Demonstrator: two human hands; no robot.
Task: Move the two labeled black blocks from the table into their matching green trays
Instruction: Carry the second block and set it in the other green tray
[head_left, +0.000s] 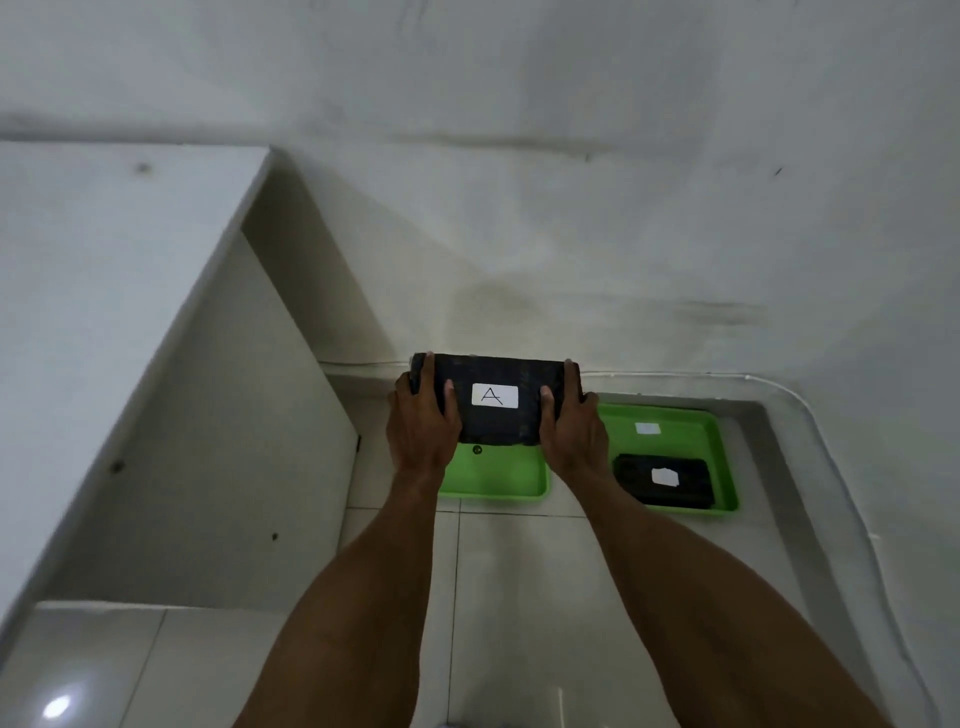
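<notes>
Block A (493, 400), black with white "A" label, gripped at both short ends: left hand (421, 421) clamped on left end, right hand (571, 423) clamped on right end, thumbs on top face. Block held above left green tray (498, 475), covering tray's far half; contact with tray cannot tell. Right green tray (675, 421) just right of left tray, both on tiled floor (519, 597). Second black block (662, 480) lies inside right tray, near half, white label up, letter unreadable. White desk (104, 312) left of left tray.
</notes>
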